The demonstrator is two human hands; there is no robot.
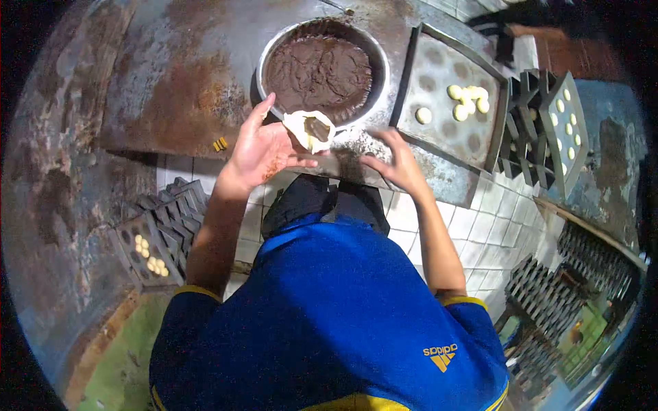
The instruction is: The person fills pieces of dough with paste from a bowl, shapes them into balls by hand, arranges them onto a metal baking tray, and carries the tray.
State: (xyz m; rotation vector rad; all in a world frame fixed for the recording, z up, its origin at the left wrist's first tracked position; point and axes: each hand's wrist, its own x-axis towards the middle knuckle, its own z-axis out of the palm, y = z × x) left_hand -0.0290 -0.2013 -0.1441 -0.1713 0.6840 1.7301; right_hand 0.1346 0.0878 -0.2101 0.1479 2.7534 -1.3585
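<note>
Dough point(296, 126) is cradled on the left fingers point(302, 163), thumb spread away; brown paste point(317, 129) is left exposed, so it seems filled but not yet closed. Nothing is visibly held in the parted right fingers point(393, 139). Beyond, ample paste remains unused in the bowl point(382, 75); whether the tray's point(445, 68) balls point(460, 111) are filled cannot be told.

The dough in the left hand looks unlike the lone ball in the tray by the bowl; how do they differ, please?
The dough is spread open, while the ball is rounded. The dough carries brown filling; the ball shows none. The dough looks larger than the ball. Both are pale.
</note>
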